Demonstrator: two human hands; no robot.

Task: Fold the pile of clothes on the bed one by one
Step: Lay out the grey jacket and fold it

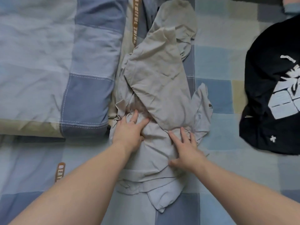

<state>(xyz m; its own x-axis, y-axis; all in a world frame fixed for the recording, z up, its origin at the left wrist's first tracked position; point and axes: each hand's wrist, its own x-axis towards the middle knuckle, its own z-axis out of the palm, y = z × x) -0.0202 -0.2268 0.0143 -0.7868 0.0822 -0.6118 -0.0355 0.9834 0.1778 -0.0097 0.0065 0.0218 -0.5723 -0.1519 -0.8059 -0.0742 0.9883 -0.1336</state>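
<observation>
A crumpled beige pair of trousers (pixel 155 75) lies lengthwise down the middle of the bed, one leg folded diagonally across the other. My left hand (pixel 129 130) lies on the waist part with straight fingers pressing into the bunched cloth. My right hand (pixel 185 148) rests flat on the same cloth a little to the right, fingers spread. A pale pocket lining (pixel 203 109) sticks out on the right side. A black garment with a white print (pixel 272 95) lies at the right edge of the bed.
The bed is covered by a blue, grey and beige checked sheet (pixel 219 59). A thick folded quilt in the same check (pixel 48 62) fills the upper left. A brown lettered strip (pixel 135 20) runs along the quilt's edge.
</observation>
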